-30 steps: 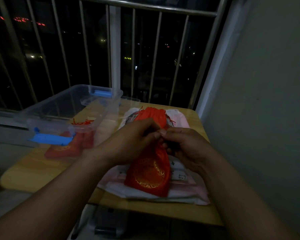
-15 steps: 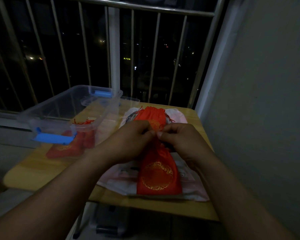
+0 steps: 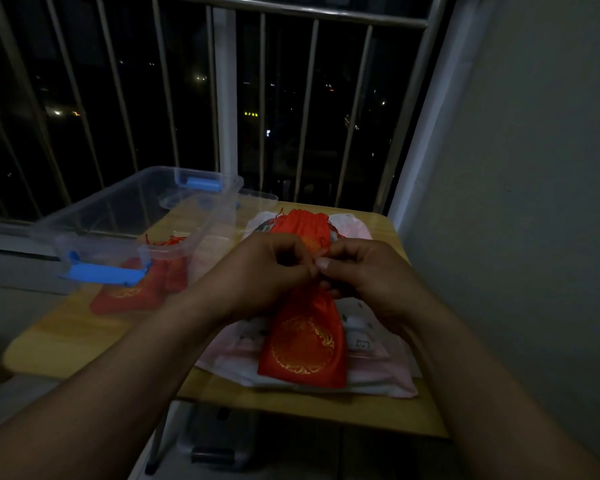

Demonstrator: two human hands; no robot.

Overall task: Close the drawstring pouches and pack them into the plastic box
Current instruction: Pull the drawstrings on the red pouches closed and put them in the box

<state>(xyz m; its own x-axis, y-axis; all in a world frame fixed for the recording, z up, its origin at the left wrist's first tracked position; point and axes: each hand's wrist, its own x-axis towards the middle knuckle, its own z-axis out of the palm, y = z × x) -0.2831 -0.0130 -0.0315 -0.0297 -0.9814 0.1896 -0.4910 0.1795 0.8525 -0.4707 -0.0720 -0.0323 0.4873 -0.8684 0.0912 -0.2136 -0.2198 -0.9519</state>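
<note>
I see left hand [image 3: 267,271] and right hand [image 3: 371,275] pinching the neck of the red satin gold-printed drawstring pouch [image 3: 303,348], body below the fingers; I judge it soft, light, slippery; grab cords at neck; clear blue-latched plastic box [image 3: 94,199] left of fingers.

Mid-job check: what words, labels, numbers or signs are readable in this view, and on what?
No text is legible.
Gold round emblem on the held pouch: an ornament, no readable characters.
Gold print on the boxed pouch: too blurred.
Dark marks on the white bag: too blurred.
Lit sign outside: too small.
</note>
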